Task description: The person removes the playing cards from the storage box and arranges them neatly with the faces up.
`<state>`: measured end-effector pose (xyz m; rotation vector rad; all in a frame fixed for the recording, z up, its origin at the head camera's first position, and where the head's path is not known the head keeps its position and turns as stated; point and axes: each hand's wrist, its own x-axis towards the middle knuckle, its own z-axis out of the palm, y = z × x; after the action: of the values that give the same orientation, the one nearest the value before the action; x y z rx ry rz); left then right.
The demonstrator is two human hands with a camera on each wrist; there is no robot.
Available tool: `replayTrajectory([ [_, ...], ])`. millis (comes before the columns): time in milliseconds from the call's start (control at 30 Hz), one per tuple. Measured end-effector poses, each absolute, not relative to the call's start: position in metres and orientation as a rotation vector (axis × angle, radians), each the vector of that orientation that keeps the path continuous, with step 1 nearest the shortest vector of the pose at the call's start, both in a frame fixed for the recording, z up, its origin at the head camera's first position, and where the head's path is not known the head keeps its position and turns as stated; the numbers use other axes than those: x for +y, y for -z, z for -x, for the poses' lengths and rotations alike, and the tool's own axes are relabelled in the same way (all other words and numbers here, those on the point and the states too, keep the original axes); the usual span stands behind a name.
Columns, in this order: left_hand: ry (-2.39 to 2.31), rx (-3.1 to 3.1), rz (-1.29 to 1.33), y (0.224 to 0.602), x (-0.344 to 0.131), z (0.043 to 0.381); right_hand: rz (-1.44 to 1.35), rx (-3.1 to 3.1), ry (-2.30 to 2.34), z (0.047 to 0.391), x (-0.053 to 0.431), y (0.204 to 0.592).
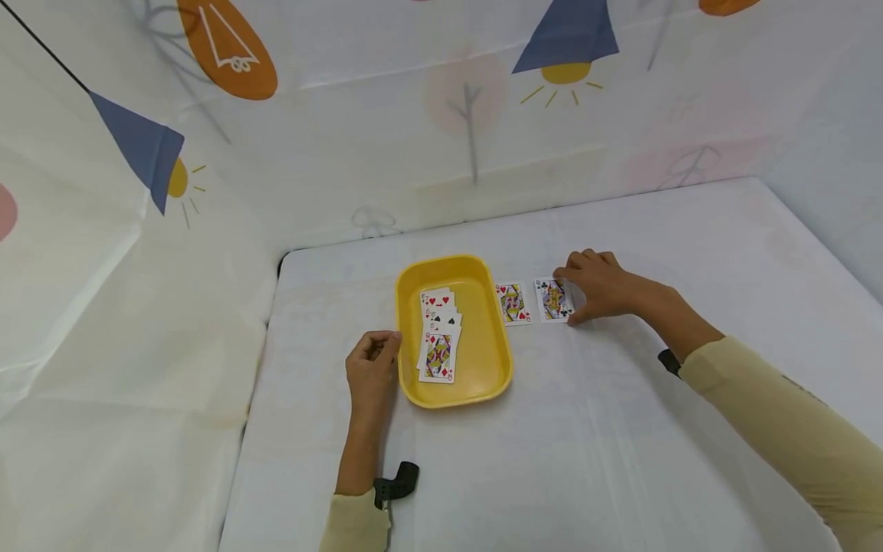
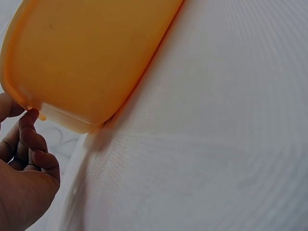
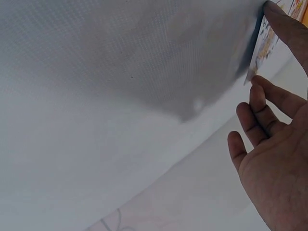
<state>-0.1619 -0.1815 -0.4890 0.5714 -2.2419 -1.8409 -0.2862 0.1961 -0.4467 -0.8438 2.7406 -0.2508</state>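
Observation:
My left hand (image 1: 373,368) pinches the left rim of a yellow tray (image 1: 486,368) between thumb and fingertip; the left wrist view shows this grip on the tray (image 2: 91,53) edge. Overlapping playing cards (image 1: 438,357) lie face up in the tray, a queen of diamonds on top. Right of the tray, a queen of hearts card (image 1: 513,304) lies on the table, close to the rim. Beyond it, my right hand (image 1: 603,285) holds a queen of clubs card (image 1: 553,300) by its right side, thumb and forefinger at its two corners. The card's near edge looks slightly raised in the right wrist view.
A white cloth covers the table (image 1: 524,468). Behind it and to the left hang white sheets (image 1: 331,153) printed with lamps and trees. The table's back edge runs just past the tray and cards. A black band (image 1: 396,483) circles the left wrist.

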Motion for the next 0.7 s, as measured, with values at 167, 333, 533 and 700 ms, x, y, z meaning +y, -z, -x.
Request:
replayTrajectory([
  [167, 1.869, -2.213, -0.558, 0.49, -0.182, 0.162, 0.816, 2.733, 0.242, 0.287, 0.194, 0.446],
  [333, 1.885, -2.211, -0.567, 0.49, -0.183, 0.162, 0.81, 2.74, 0.251, 0.284, 0.193, 0.445],
  [533, 1.896, -2.222, -0.601, 0.485, -0.182, 0.163, 0.839, 2.788, 0.337, 0.275, 0.188, 0.44],
  [700, 1.894, -2.224, -0.574, 0.465, -0.177, 0.157, 0.899, 2.829, 0.448, 0.267, 0.176, 0.434],
])
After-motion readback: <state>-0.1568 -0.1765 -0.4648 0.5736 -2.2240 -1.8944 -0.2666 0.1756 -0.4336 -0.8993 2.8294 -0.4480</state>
